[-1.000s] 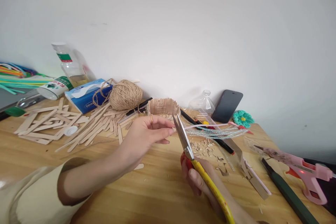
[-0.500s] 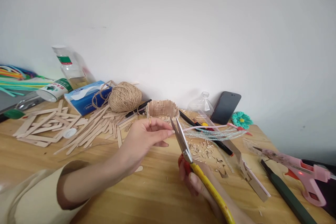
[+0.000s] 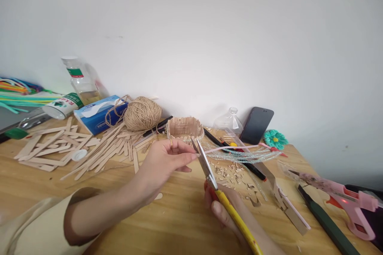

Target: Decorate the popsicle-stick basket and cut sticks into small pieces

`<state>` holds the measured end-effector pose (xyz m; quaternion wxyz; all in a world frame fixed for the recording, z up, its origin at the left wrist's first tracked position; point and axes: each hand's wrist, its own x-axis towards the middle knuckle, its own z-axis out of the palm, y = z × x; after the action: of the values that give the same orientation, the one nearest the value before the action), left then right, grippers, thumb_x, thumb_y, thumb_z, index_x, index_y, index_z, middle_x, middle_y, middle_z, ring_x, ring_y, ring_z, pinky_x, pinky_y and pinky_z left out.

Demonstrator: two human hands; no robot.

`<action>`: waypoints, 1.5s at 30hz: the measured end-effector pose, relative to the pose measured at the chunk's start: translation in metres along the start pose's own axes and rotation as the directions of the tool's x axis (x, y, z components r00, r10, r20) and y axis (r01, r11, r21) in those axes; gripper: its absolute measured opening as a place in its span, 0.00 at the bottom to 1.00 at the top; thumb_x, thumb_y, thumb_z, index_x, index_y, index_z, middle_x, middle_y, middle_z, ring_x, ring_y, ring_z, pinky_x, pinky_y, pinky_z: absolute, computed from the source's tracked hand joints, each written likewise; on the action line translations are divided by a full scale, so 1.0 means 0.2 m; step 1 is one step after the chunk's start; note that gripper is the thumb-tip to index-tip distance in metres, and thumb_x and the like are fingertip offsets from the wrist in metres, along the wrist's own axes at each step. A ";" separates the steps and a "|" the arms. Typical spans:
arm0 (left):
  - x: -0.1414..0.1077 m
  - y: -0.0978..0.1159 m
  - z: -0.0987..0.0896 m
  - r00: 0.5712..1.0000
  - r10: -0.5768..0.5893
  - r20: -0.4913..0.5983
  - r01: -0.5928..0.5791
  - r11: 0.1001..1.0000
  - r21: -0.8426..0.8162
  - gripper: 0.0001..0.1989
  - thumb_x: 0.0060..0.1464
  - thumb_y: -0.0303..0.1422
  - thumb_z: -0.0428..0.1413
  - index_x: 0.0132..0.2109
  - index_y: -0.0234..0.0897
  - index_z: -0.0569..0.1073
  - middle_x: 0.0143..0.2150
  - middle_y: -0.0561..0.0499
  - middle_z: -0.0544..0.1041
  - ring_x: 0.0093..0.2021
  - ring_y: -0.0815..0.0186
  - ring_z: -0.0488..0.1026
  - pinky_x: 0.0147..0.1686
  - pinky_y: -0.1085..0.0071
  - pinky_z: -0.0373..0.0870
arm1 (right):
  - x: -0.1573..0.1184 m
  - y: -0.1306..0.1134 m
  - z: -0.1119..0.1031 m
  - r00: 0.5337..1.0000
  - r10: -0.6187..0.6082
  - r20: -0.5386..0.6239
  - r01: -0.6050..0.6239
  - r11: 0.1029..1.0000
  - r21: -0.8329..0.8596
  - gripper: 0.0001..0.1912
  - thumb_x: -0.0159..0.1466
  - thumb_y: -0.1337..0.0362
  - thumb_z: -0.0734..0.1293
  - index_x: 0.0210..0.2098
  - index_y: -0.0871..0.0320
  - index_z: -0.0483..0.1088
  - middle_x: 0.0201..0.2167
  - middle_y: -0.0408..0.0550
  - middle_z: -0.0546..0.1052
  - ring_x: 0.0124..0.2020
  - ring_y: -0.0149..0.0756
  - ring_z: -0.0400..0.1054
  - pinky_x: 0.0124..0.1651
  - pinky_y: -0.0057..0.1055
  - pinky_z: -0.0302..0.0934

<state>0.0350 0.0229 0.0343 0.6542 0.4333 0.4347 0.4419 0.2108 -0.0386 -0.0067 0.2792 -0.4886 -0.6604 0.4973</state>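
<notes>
While our right hand (image 3: 223, 214) curls round the scissors (image 3: 211, 176), parted as before, our left hand (image 3: 167, 160) apparently pinches the pink strip (image 3: 224, 148) (end hidden), seemingly uncut.

- one pair of scissors (image 3: 223, 201), lower centre
- one twine ball (image 3: 143, 113), centre left
- one phone (image 3: 257, 125), centre right
- one glue gun (image 3: 339, 190), lower right
- one flower (image 3: 275, 139), right
- wooden sticks (image 3: 38, 146), left: too many to count
</notes>
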 end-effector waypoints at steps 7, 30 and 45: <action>0.00 -0.01 0.01 1.000 -0.018 0.000 0.018 1.000 0.002 0.05 0.38 0.29 0.64 0.24 0.33 0.75 0.27 0.52 0.78 0.27 0.70 0.71 0.27 0.75 0.71 | -0.01 -0.02 0.00 0.999 0.006 -0.041 -0.008 0.998 -0.055 0.30 0.56 0.33 0.53 0.23 0.56 0.53 0.22 0.38 0.54 0.24 0.30 0.47 0.26 0.29 0.41; -0.01 -0.01 0.02 0.999 -0.037 -0.015 0.037 0.999 -0.029 0.05 0.37 0.28 0.64 0.24 0.33 0.75 0.24 0.54 0.75 0.26 0.72 0.69 0.26 0.77 0.70 | 0.01 -0.02 0.00 0.999 0.003 -0.041 -0.005 0.999 -0.044 0.31 0.53 0.31 0.54 0.22 0.55 0.51 0.21 0.38 0.51 0.23 0.29 0.42 0.24 0.28 0.39; 0.00 -0.02 0.01 0.997 -0.078 0.001 0.078 0.996 -0.052 0.07 0.39 0.30 0.65 0.27 0.33 0.76 0.26 0.53 0.76 0.29 0.71 0.70 0.25 0.79 0.69 | 0.00 -0.05 0.01 0.988 0.102 -0.117 -0.117 0.984 -0.131 0.29 0.54 0.34 0.56 0.22 0.55 0.52 0.21 0.38 0.52 0.24 0.30 0.45 0.25 0.28 0.40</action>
<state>0.0371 0.0221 0.0305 0.6820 0.3984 0.4399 0.4273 0.2061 -0.0403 0.0020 0.2530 -0.5688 -0.6488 0.4375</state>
